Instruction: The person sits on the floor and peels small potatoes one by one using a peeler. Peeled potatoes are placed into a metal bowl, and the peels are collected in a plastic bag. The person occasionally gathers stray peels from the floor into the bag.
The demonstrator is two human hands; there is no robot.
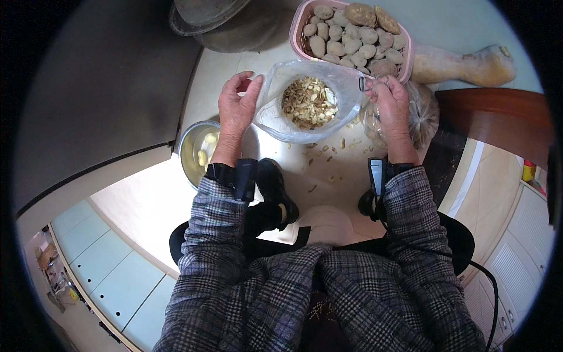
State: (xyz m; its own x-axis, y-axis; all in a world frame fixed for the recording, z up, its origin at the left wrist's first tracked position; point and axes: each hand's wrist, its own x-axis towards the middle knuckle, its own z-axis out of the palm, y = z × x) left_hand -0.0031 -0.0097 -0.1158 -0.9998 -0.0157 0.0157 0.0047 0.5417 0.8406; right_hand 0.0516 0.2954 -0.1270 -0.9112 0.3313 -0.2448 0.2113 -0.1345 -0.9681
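A clear plastic bag (272, 119) stands wide open on the floor with brown and pale peelings (310, 103) inside. My left hand (237, 103) is at the bag's left rim, thumb and fingers apart; whether the thumb touches the plastic is unclear. At the right rim my right hand (391, 101) holds a metal peeler (365, 83). Behind the bag is a pink plastic basket (295, 31) full of unpeeled potatoes (352, 46). Peeled potatoes (203, 157) lie in a metal bowl (187, 152), partly hidden by my left forearm.
Loose peelings (325, 148) are scattered on the floor near my shoes (275, 189). A tied clear bag (424, 114) sits under and beside my right hand. Large metal pots (237, 31) stand at the back left, beside a dark panel (101, 88). A brown wooden board (492, 114) is at right.
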